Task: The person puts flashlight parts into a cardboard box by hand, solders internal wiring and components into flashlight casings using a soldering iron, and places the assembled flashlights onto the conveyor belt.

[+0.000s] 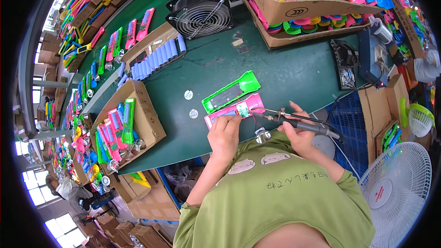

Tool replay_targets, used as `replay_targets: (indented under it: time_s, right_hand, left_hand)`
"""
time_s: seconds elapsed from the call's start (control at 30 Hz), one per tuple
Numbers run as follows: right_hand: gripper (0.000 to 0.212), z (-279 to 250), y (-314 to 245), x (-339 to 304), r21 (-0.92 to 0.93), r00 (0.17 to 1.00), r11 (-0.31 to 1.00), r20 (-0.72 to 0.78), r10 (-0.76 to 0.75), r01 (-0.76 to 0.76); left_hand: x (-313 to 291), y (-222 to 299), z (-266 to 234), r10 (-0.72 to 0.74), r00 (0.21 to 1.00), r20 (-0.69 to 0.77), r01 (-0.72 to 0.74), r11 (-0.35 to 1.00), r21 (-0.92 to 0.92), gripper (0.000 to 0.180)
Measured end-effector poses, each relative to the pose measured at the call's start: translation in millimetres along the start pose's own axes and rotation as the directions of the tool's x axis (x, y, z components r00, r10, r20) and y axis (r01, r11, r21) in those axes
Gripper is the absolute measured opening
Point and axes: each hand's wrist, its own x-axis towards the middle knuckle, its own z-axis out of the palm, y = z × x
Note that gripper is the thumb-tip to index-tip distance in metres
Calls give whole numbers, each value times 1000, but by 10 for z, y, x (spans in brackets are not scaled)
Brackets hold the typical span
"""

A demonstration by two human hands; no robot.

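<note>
My right hand point(299, 133) is closed around the dark handle of a soldering iron point(301, 124). Its metal tip points left, at a small green-and-white circuit board point(243, 109) in a pink plastic shell point(255, 102). Pressed together at the shell's left part, the fingers of my left hand point(224, 135) grip it and partly cover it. Whether those fingers also pinch a wire is hidden. A silver reflector lamp head point(262, 136) lies at the table edge between my hands. Just beyond the pink shell rests a green plastic shell point(232, 93).
Two round white discs point(193, 114) lie left of the shells. Blue cylindrical cells point(161, 56) stand in a row behind. A black fan point(202, 13) and a carton of colourful shells point(298, 11) are at the back. A carton point(149, 112) holds filled shells at left. A solder spool point(381, 32) stands right.
</note>
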Motion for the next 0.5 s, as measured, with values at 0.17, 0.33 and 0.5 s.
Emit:
replay_targets:
  time_s: [0.17, 0.33, 0.5]
  right_hand:
    - [18, -24, 37, -9, -9, 1000, 1000, 27, 5, -5]
    - [17, -10, 26, 4, 7, 999, 999, 7, 35, -35]
    - [17, 24, 42, -6, 59, 996, 995, -18, 83, -82]
  left_hand:
    - [141, 52, -4, -65, 996, 58, 65, 998, 6, 13]
    - [152, 33, -29, -27, 993, 111, 24, 999, 31, 13]
    - [161, 35, -43, -26, 991, 131, 23, 999, 26, 12]
